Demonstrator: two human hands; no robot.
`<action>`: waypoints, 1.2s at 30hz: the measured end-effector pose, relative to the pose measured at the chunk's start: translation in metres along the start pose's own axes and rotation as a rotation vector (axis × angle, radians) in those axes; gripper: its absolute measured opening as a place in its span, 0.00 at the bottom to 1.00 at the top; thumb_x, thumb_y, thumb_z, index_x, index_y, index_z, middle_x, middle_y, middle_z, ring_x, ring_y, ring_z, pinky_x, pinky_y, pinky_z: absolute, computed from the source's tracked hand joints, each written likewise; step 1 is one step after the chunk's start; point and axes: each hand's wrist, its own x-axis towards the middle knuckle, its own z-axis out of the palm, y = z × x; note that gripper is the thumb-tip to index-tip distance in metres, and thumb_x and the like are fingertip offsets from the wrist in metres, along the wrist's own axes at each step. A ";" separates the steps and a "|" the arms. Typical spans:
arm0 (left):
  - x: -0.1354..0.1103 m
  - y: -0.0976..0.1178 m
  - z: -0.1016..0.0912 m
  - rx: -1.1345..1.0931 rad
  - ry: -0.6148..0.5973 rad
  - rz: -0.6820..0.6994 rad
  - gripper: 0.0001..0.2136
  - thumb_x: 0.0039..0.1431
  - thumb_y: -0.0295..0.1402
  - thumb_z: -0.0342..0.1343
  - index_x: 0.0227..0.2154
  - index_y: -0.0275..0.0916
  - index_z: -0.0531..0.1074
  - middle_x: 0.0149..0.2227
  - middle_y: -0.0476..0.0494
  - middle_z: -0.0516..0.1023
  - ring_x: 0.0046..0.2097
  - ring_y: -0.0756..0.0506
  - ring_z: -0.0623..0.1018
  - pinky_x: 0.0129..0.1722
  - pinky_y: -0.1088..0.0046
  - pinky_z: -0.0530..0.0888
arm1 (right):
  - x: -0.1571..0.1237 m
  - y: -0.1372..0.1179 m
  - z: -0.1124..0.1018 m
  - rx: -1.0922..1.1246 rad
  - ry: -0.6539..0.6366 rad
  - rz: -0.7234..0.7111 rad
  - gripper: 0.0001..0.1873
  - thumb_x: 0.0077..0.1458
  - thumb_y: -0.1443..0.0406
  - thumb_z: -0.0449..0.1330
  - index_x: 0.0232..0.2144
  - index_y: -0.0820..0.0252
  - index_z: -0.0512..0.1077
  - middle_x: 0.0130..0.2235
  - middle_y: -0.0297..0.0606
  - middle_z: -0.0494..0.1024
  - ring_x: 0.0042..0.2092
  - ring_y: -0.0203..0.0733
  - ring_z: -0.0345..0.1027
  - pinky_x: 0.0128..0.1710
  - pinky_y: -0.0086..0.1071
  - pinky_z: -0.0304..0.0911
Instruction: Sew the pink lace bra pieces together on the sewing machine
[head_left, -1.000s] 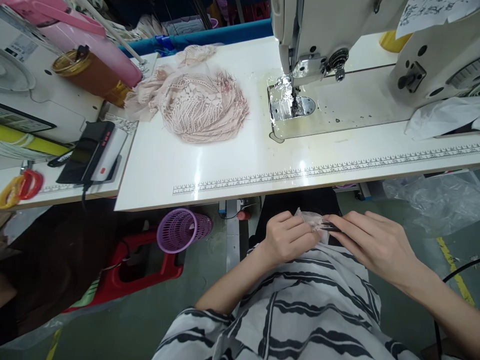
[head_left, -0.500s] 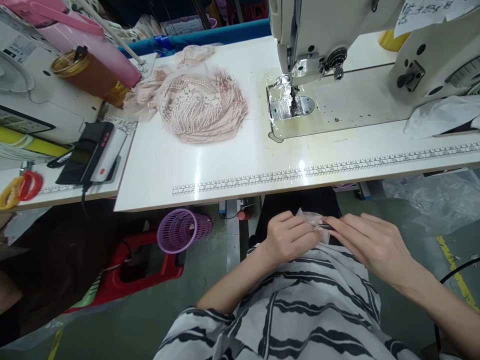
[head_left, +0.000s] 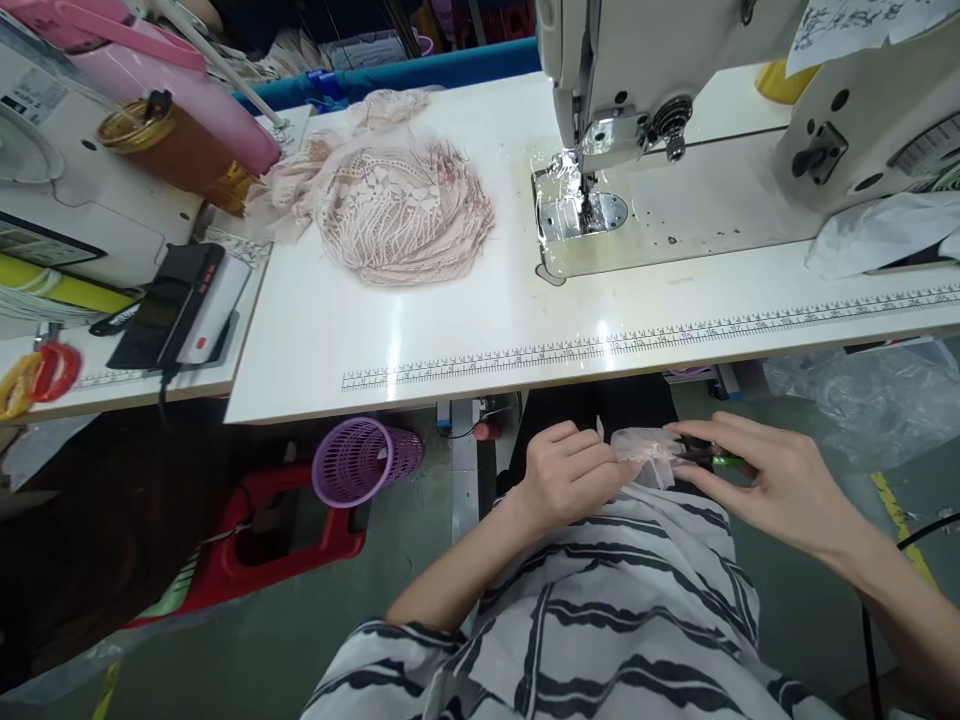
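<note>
Above my lap, my left hand [head_left: 574, 475] is closed on a small piece of sheer pale fabric [head_left: 645, 445], which sticks out past its fingertips. From the other side, my right hand [head_left: 757, 480] grips small thread snips [head_left: 701, 455] with dark blades and a bit of green at the handle. The tips of the snips lie at the fabric's right edge; exactly where the blades meet it I cannot make out. On the table, a bundle of pale pink lace [head_left: 405, 210] lies apart from both hands.
A sewing machine [head_left: 720, 170] stands on the white table [head_left: 300, 340], which has a printed ruler along its front edge. Purple basket [head_left: 367, 460] and red stool [head_left: 315, 540] are below. At left are red-handled scissors [head_left: 56, 370], a power bank and bottles. A person's dark clothing shows lower left.
My right hand has moved slightly right and opened its grip, so the snips now show between thumb and fingers. More of the sheer fabric is visible. My left hand has barely shifted.
</note>
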 end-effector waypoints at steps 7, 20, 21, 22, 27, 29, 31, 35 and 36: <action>-0.003 0.000 -0.004 -0.011 -0.220 -0.082 0.03 0.63 0.27 0.54 0.36 0.36 0.72 0.20 0.53 0.69 0.22 0.54 0.67 0.24 0.76 0.60 | -0.001 0.002 -0.015 0.123 -0.150 0.046 0.06 0.58 0.63 0.56 0.31 0.56 0.72 0.29 0.35 0.74 0.25 0.32 0.63 0.20 0.27 0.50; 0.010 -0.002 -0.029 -0.592 -0.410 -0.479 0.05 0.62 0.28 0.55 0.33 0.37 0.75 0.29 0.46 0.78 0.30 0.52 0.76 0.30 0.78 0.70 | -0.002 0.022 -0.019 0.692 -0.384 0.120 0.21 0.59 0.65 0.56 0.19 0.57 0.51 0.20 0.26 0.49 0.22 0.29 0.42 0.22 0.30 0.41; 0.010 -0.001 -0.030 -0.640 -0.415 -0.548 0.05 0.62 0.28 0.55 0.32 0.37 0.76 0.29 0.46 0.78 0.31 0.51 0.76 0.29 0.78 0.70 | -0.003 0.024 -0.018 0.702 -0.390 0.124 0.21 0.59 0.65 0.57 0.19 0.57 0.51 0.20 0.26 0.49 0.22 0.29 0.41 0.22 0.30 0.41; 0.010 -0.001 -0.030 -0.685 -0.419 -0.618 0.05 0.61 0.29 0.56 0.32 0.37 0.76 0.29 0.46 0.78 0.31 0.51 0.76 0.29 0.78 0.70 | -0.004 0.025 -0.018 0.707 -0.396 0.127 0.21 0.59 0.65 0.57 0.19 0.57 0.51 0.20 0.26 0.49 0.22 0.29 0.41 0.23 0.30 0.40; 0.013 0.000 -0.029 -0.871 -0.421 -0.910 0.05 0.58 0.30 0.59 0.30 0.36 0.78 0.29 0.45 0.76 0.30 0.51 0.73 0.29 0.77 0.68 | -0.004 0.031 -0.021 0.742 -0.421 0.155 0.22 0.60 0.63 0.57 0.19 0.57 0.49 0.20 0.25 0.47 0.22 0.29 0.39 0.23 0.30 0.40; 0.015 -0.001 -0.029 -0.945 -0.468 -1.029 0.06 0.58 0.32 0.58 0.29 0.36 0.77 0.28 0.46 0.74 0.29 0.52 0.71 0.27 0.77 0.66 | -0.002 0.032 -0.023 0.734 -0.419 0.183 0.22 0.59 0.63 0.57 0.19 0.57 0.51 0.20 0.25 0.47 0.22 0.29 0.39 0.23 0.31 0.40; 0.018 -0.003 -0.029 -0.993 -0.535 -1.135 0.09 0.60 0.35 0.57 0.29 0.36 0.75 0.28 0.48 0.72 0.27 0.53 0.67 0.25 0.78 0.62 | 0.001 0.032 -0.025 0.710 -0.440 0.198 0.20 0.58 0.62 0.58 0.19 0.58 0.54 0.20 0.26 0.49 0.22 0.29 0.40 0.23 0.31 0.40; 0.020 -0.004 -0.027 -1.011 -0.618 -1.222 0.11 0.60 0.40 0.57 0.30 0.36 0.74 0.27 0.50 0.70 0.26 0.54 0.64 0.25 0.78 0.60 | 0.009 0.027 -0.026 0.682 -0.497 0.189 0.18 0.57 0.60 0.59 0.21 0.58 0.58 0.22 0.27 0.54 0.23 0.30 0.43 0.24 0.31 0.42; 0.020 -0.004 -0.026 -1.015 -0.635 -1.223 0.11 0.58 0.40 0.59 0.30 0.36 0.74 0.27 0.49 0.71 0.27 0.54 0.65 0.26 0.79 0.60 | 0.011 0.026 -0.026 0.682 -0.485 0.192 0.18 0.58 0.59 0.58 0.21 0.58 0.58 0.22 0.27 0.54 0.23 0.30 0.44 0.24 0.31 0.43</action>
